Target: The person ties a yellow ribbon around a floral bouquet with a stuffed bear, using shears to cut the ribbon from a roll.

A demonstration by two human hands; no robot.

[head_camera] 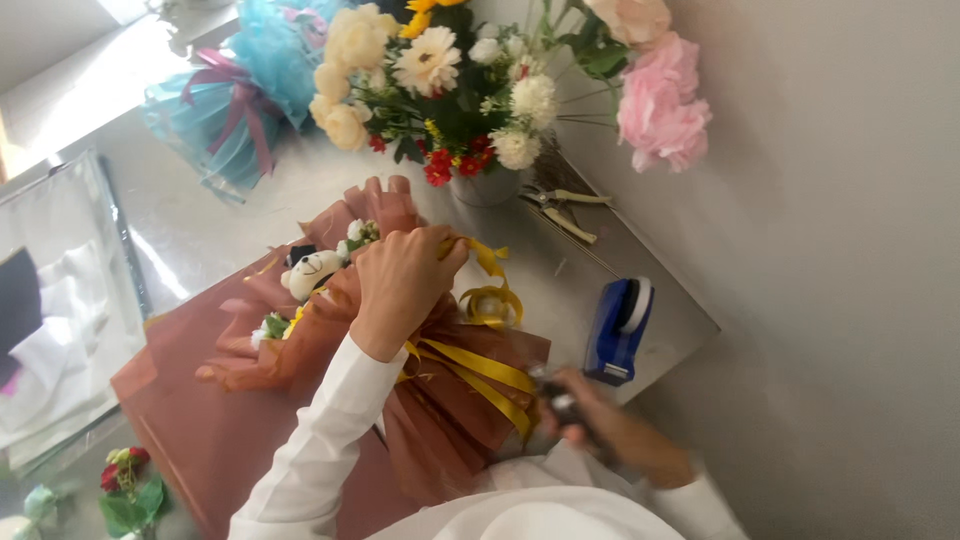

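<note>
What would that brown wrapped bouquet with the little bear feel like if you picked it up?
The brown bouquet is probably light for its size: mostly thin gauzy wrap. The frilled edges look floppy and would likely sag or crumple. The yellow ribbon hangs in loose tails, so it may slip or snag. The left hand grips the gathered middle, probably the firmest part.
</note>
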